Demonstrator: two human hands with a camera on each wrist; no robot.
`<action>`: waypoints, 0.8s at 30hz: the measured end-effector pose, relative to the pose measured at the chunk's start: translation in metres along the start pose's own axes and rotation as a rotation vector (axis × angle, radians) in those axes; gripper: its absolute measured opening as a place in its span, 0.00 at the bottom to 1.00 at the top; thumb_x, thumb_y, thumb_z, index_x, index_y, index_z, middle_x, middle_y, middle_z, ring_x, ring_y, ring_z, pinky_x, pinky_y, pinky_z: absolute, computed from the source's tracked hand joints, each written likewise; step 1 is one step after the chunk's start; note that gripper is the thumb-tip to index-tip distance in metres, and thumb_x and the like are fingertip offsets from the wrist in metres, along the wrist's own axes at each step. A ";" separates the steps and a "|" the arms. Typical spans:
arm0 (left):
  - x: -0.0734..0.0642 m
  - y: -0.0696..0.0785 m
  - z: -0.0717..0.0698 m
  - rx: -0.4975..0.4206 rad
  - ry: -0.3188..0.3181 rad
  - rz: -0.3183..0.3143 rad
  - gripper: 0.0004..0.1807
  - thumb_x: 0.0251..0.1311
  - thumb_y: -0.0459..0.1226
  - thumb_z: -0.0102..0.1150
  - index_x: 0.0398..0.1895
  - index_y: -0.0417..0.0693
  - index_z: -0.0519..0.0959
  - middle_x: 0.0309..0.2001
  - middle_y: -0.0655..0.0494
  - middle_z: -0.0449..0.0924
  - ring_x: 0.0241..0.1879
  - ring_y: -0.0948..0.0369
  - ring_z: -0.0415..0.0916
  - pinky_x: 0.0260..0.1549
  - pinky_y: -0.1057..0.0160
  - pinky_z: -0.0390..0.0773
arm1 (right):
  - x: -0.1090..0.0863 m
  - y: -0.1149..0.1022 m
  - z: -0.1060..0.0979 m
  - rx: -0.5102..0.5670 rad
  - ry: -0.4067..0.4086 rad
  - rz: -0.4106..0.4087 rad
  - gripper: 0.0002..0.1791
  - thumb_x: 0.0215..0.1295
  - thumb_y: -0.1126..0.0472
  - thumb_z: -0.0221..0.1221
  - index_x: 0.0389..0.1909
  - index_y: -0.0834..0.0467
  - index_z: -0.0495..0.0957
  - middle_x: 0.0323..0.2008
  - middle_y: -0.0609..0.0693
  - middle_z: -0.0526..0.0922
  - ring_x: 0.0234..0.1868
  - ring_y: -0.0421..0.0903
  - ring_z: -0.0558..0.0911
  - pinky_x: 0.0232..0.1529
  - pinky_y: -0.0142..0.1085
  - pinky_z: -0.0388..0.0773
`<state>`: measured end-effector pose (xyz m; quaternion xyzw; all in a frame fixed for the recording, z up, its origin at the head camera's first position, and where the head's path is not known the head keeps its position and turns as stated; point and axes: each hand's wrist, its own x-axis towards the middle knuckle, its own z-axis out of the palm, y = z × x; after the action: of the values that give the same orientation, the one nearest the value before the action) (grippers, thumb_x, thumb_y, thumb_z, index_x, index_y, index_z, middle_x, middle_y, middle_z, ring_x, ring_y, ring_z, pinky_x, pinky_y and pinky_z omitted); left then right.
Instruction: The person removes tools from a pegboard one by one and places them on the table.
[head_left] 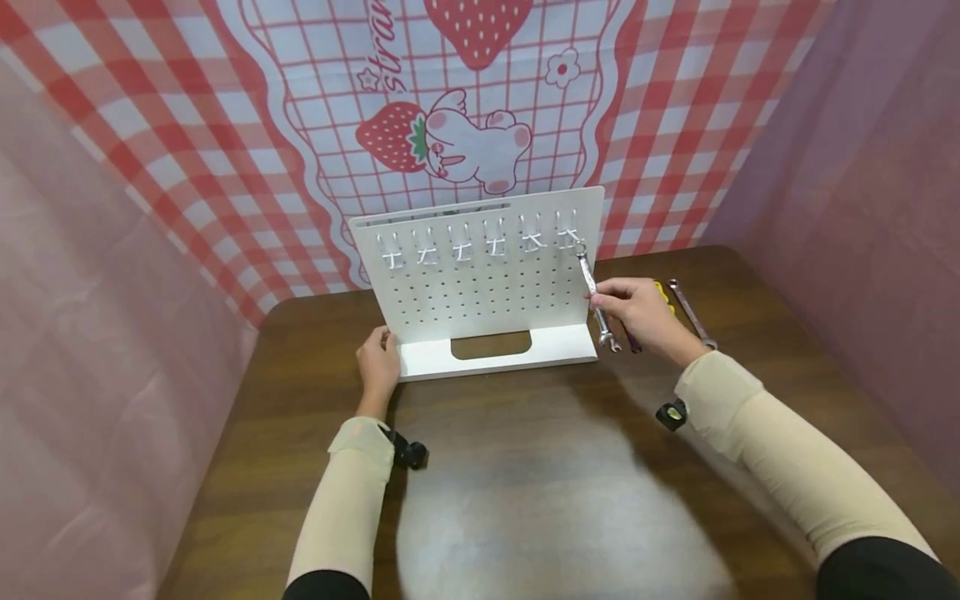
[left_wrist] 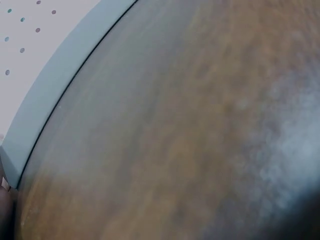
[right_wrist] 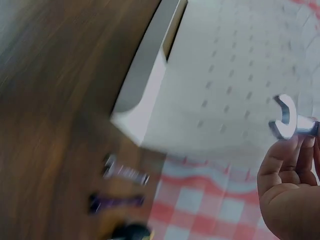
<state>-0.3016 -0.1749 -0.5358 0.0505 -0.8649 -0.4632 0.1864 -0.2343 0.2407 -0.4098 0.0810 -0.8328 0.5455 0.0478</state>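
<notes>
A white pegboard stand [head_left: 487, 292] stands upright on the table, with a row of hooks [head_left: 495, 240] along its upper part. My left hand [head_left: 377, 362] grips the stand's lower left corner; only a sliver of that hand shows in the left wrist view. Between thumb and fingers, my right hand [head_left: 637, 312] pinches a silver combination wrench [head_left: 587, 271]. Its upper ring end is in front of the rightmost hook; I cannot tell whether they touch. The wrench's open end [right_wrist: 286, 120] points toward the camera in the right wrist view.
Beside the stand's right end lie another silver wrench [right_wrist: 125, 172], a purple tool [right_wrist: 117, 201] and a black and yellow object [right_wrist: 131, 232], all blurred. Farther right lies a longer wrench [head_left: 692, 312]. A red checked cloth [head_left: 675, 108] hangs behind the wooden table [head_left: 525, 467].
</notes>
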 end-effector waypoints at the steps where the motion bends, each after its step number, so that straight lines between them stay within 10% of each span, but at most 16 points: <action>1: 0.000 -0.001 0.000 0.002 0.002 0.000 0.11 0.71 0.31 0.54 0.50 0.33 0.81 0.43 0.36 0.83 0.46 0.43 0.79 0.50 0.47 0.77 | -0.002 0.003 -0.005 -0.001 0.005 0.009 0.13 0.72 0.63 0.61 0.46 0.72 0.82 0.30 0.52 0.85 0.25 0.39 0.77 0.24 0.31 0.76; 24: -0.001 0.000 0.001 0.009 0.002 0.004 0.12 0.71 0.31 0.54 0.51 0.32 0.80 0.44 0.36 0.83 0.46 0.43 0.79 0.50 0.48 0.77 | -0.007 0.111 -0.128 -0.139 0.108 0.285 0.23 0.77 0.60 0.52 0.58 0.79 0.71 0.30 0.38 0.81 0.29 0.35 0.76 0.28 0.32 0.77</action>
<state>-0.3012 -0.1734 -0.5366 0.0502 -0.8671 -0.4588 0.1877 -0.2494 0.4018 -0.4601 -0.0708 -0.8678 0.4914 0.0200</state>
